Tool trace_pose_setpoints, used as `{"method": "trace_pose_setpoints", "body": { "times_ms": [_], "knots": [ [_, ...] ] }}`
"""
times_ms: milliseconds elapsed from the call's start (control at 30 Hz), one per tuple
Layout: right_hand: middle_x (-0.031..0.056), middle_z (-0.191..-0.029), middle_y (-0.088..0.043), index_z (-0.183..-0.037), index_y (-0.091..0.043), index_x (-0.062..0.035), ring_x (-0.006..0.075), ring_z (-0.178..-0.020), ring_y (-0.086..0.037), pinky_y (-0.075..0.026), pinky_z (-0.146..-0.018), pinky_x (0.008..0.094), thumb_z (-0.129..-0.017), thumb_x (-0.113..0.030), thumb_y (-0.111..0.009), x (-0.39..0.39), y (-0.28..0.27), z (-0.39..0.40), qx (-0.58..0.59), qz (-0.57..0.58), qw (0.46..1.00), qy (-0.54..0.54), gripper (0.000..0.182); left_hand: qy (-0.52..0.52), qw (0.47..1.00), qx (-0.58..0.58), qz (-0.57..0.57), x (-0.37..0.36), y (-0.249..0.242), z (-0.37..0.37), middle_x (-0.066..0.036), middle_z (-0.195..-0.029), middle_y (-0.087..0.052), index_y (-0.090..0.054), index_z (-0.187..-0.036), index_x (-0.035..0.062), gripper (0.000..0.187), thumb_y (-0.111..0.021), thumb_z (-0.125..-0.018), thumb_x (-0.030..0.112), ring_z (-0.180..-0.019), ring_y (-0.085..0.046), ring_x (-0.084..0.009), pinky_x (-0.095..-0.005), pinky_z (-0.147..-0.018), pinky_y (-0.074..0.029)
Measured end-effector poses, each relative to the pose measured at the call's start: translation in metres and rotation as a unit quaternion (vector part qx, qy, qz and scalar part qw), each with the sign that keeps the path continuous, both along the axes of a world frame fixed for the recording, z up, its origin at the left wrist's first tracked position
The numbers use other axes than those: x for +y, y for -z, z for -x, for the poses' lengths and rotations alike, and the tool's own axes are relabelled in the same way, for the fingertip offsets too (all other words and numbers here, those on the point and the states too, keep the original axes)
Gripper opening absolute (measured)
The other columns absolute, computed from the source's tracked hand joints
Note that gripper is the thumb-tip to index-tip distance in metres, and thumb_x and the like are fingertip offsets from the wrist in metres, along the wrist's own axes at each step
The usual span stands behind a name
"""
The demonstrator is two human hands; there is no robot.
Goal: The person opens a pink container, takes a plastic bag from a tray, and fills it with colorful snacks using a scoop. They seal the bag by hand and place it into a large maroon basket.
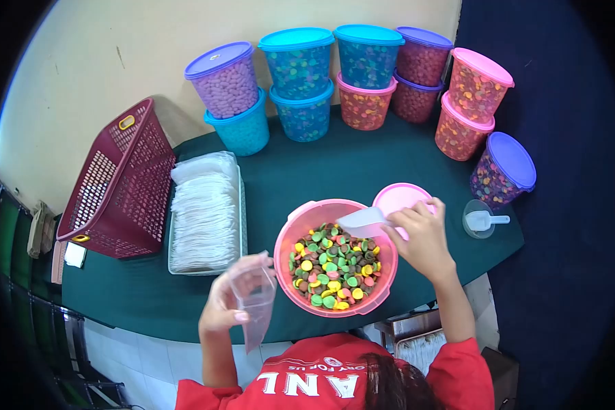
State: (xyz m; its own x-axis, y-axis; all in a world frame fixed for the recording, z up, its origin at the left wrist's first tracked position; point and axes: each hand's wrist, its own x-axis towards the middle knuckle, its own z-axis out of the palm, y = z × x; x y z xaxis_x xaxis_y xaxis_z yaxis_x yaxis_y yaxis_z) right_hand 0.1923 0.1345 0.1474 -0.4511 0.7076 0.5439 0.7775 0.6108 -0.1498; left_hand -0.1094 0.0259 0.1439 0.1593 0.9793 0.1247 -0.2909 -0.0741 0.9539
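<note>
My left hand (220, 306) grips a clear plastic bag (256, 301), held with its mouth up at the left of a pink tub (285, 236). Small round candies (331, 263) in green, yellow, brown and pinkish red fill the lower part of the tub. My right hand (420, 232) is closed round the handle of a white scoop (362, 222). The scoop's blade reaches over the tub's upper right rim, above the candies; whether it carries any is hard to see. Behind the scoop lies a round pink lid (398, 197), partly covered by my right hand.
A tray (243, 225) of stacked clear bags (203, 212) and a maroon basket (133, 184) stand at the left. Lidded tubs (301, 68) of candies line the back and right. A second scoop (488, 219) rests in a small clear cup (473, 231). Green cloth (287, 164) covers the table.
</note>
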Motion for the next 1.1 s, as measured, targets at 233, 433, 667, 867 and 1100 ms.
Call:
{"method": "trace_pose_setpoints", "body": {
  "times_ms": [233,433,667,867,1100],
  "knots": [
    [0.0027,-0.077,-0.058,-0.082,-0.058,-0.01,0.0176,-0.085,-0.052,-0.033,-0.084,0.0371,-0.069,-0.014,-0.059,0.037,0.024,0.062,-0.226,-0.062,0.972,-0.028,0.014,0.042,0.998,0.017,0.047,-0.027,0.038,-0.001,-0.013,-0.124,-0.043,-0.031,-0.129,-0.0019,0.076,-0.063,-0.066,0.029,-0.113,-0.042,-0.0219,-0.035,-0.097,-0.028],
    [0.0034,-0.077,-0.06,-0.08,-0.059,-0.0087,0.0174,-0.083,-0.052,-0.033,-0.078,0.0369,-0.073,-0.018,-0.06,0.045,0.025,0.053,-0.228,0.017,0.969,-0.091,0.012,0.042,0.999,0.016,0.028,-0.039,0.048,-0.005,-0.016,-0.128,-0.037,-0.027,-0.131,-0.0019,0.079,-0.063,-0.066,0.025,-0.118,-0.037,-0.0242,-0.0367,-0.1,-0.025],
    [0.0077,-0.074,-0.061,-0.085,-0.06,-0.0073,0.0232,-0.08,-0.053,-0.031,-0.075,0.0416,-0.078,-0.023,-0.056,0.036,0.028,0.047,-0.194,0.185,0.953,-0.143,0.018,0.012,0.998,0.055,-0.002,-0.052,0.059,0.003,-0.016,-0.126,-0.037,-0.026,-0.131,-0.001,0.082,-0.066,-0.063,0.02,-0.118,-0.037,-0.025,-0.0368,-0.101,-0.026],
    [0.0097,-0.073,-0.059,-0.082,-0.059,-0.007,0.0248,-0.08,-0.053,-0.031,-0.075,0.0444,-0.078,-0.024,-0.054,0.034,0.025,0.051,-0.229,0.267,0.916,-0.191,0.019,-0.003,0.998,0.061,0.003,-0.059,0.057,0.001,-0.015,-0.127,-0.037,-0.028,-0.131,0.0005,0.087,-0.074,-0.059,0.015,-0.117,-0.039,-0.0246,-0.0368,-0.101,-0.026],
    [0.0145,-0.069,-0.056,-0.08,-0.056,-0.0025,0.0298,-0.079,-0.054,-0.032,-0.078,0.0441,-0.082,-0.022,-0.046,0.041,0.057,0.06,-0.184,0.348,0.882,-0.26,0.022,-0.003,0.998,0.065,-0.008,-0.053,0.058,-0.005,-0.014,-0.127,-0.037,-0.029,-0.131,0.0009,0.088,-0.076,-0.058,0.014,-0.121,-0.036,-0.024,-0.0368,-0.102,-0.025]
  ]
}}
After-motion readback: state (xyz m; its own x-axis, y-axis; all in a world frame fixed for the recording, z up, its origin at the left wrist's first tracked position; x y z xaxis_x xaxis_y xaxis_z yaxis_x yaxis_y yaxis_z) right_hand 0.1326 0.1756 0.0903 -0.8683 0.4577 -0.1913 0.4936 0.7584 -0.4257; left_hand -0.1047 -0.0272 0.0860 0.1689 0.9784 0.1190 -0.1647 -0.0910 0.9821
